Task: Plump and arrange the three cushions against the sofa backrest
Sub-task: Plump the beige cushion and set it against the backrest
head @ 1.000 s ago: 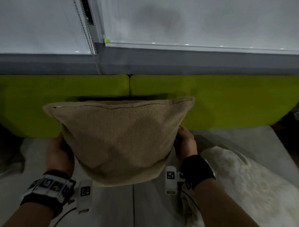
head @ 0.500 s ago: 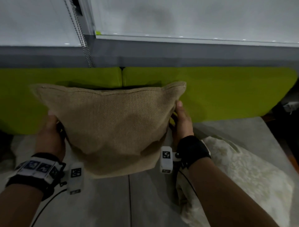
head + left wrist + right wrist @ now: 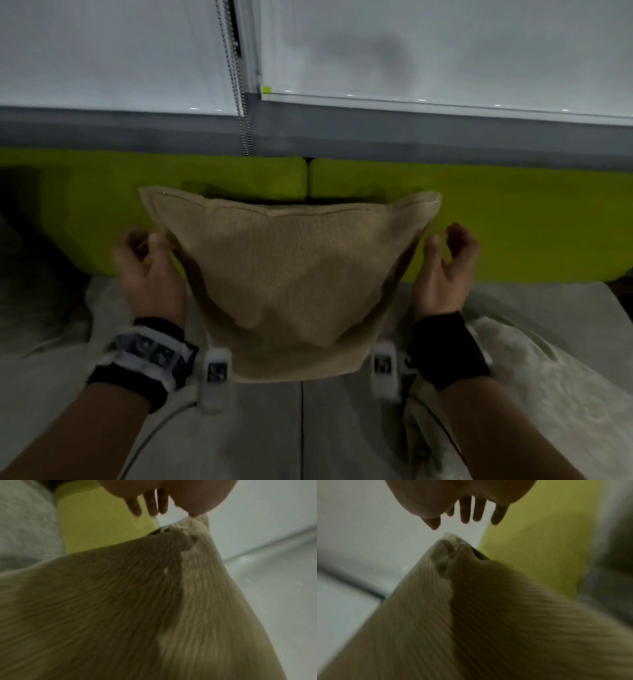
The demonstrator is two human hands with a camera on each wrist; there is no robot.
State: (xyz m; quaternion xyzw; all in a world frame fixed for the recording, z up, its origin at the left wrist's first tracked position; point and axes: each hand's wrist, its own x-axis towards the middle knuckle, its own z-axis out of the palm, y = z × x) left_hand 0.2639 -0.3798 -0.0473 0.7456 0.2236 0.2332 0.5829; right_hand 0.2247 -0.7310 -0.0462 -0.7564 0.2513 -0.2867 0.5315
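Note:
A tan woven cushion (image 3: 291,284) stands upright on the grey seat (image 3: 267,428), its top edge against the lime-green backrest (image 3: 513,222). My left hand (image 3: 144,240) hovers at its upper left side, fingers loosely curled and holding nothing, with the thumb right at the fabric edge. My right hand (image 3: 445,240) is just off the upper right side, a small gap showing, fingers loosely curled. The wrist views show the cushion (image 3: 120,608) (image 3: 488,615) below the spread fingers (image 3: 150,504) (image 3: 465,512). A cream patterned cushion (image 3: 548,394) lies on the seat at the right.
A grey soft shape (image 3: 34,274), perhaps another cushion, lies at the far left of the seat. Behind the backrest run a grey sill (image 3: 411,137) and white blinds with a bead chain (image 3: 243,120) hanging down.
Both hands have let go of the tan cushion and moved up and outward from its sides. The cushion now stands against the backrest on its own.

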